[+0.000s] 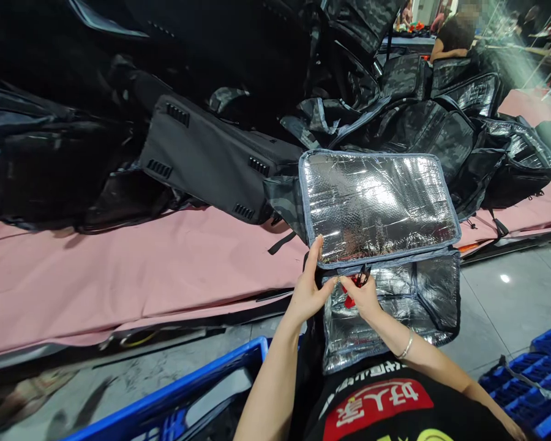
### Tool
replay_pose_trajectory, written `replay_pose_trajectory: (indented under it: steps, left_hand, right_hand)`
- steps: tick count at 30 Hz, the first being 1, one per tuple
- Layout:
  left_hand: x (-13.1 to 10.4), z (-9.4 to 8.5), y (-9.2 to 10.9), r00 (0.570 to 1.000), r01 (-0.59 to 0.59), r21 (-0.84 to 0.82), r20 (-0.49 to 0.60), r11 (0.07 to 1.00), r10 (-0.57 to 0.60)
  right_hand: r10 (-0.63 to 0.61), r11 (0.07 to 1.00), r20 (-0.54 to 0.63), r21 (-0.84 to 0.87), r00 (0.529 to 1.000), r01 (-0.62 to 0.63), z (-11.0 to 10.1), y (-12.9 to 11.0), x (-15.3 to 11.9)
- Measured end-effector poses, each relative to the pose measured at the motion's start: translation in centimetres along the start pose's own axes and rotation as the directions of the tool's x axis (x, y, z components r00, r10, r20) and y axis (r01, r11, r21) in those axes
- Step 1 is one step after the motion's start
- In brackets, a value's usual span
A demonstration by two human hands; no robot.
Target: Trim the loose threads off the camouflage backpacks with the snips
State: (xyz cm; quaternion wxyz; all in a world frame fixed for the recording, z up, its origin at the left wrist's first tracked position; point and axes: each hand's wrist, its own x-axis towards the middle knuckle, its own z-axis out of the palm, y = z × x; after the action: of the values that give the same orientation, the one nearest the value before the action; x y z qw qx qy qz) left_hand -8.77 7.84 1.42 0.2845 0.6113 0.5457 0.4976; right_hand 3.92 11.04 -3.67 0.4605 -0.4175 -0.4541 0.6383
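Observation:
A bag lined with silver foil is held open against my body. Its lid [381, 205], edged in grey-blue binding, stands raised above the foil-lined compartment [395, 306]. My left hand [310, 285] is at the lid's lower left corner, thumb and fingers spread around the edge, the thumb tip near my right hand. My right hand [362, 295] pinches the binding by the hinge seam and also has small scissors [351, 294] with red handles and dark blades in its grasp.
Black and camouflage bags [211, 153] are heaped along the pink-covered table [142, 275]. A blue crate [179, 380] stands below at the left, and blue plastic pallets [523, 373] lie at the lower right. A person [454, 37] sits beyond the bags.

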Motion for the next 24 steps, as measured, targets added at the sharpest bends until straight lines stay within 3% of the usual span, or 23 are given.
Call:
replay_pose_trajectory:
  steps: [6, 11, 14, 16, 18, 19, 21, 24]
  left_hand:
    - [0.2, -0.5, -0.2, 0.999, 0.02, -0.014, 0.032, 1.0, -0.019]
    - [0.2, 0.3, -0.2, 0.996, 0.035, -0.009, -0.081, 0.999, -0.036]
    - [-0.4, 0.8, 0.1, 0.991, 0.024, 0.131, -0.134, 0.991, -0.006]
    - [-1.2, 0.9, 0.3, 0.962, 0.0, 0.325, -0.26, 0.946, 0.089]
    - [-2.0, 0.9, 0.4, 0.879, -0.019, 0.519, -0.399, 0.855, 0.262]
    - [-2.4, 0.9, 0.4, 0.839, -0.056, 0.593, -0.409, 0.803, 0.36]
    - [-2.7, 0.8, 0.4, 0.806, -0.169, 0.698, -0.308, 0.695, 0.505]
    - [-2.3, 0.7, 0.4, 0.802, -0.29, 0.746, -0.151, 0.599, 0.577]
  right_hand:
    - [0.017, 0.998, 0.001, 0.059, 1.0, -0.017, 0.2, -1.1, -0.6]
    - [0.103, 0.986, 0.04, 0.131, 0.994, -0.108, 0.6, -2.2, -1.2]
    - [0.166, 0.969, 0.094, 0.169, 0.982, -0.18, 0.5, -3.2, -1.3]
    - [0.2, 0.955, 0.119, 0.198, 0.973, -0.221, 0.3, -3.8, -1.2]
    - [0.211, 0.951, 0.132, 0.199, 0.968, -0.235, 0.0, -4.1, -1.1]
    - [0.206, 0.956, 0.138, 0.182, 0.969, -0.229, -0.2, -4.2, -1.1]
    - [0.171, 0.976, 0.149, 0.109, 0.974, -0.188, -0.7, -4.2, -1.1]
    - [0.019, 0.996, 0.158, -0.089, 0.987, -0.005, -1.6, -4.3, -1.4]
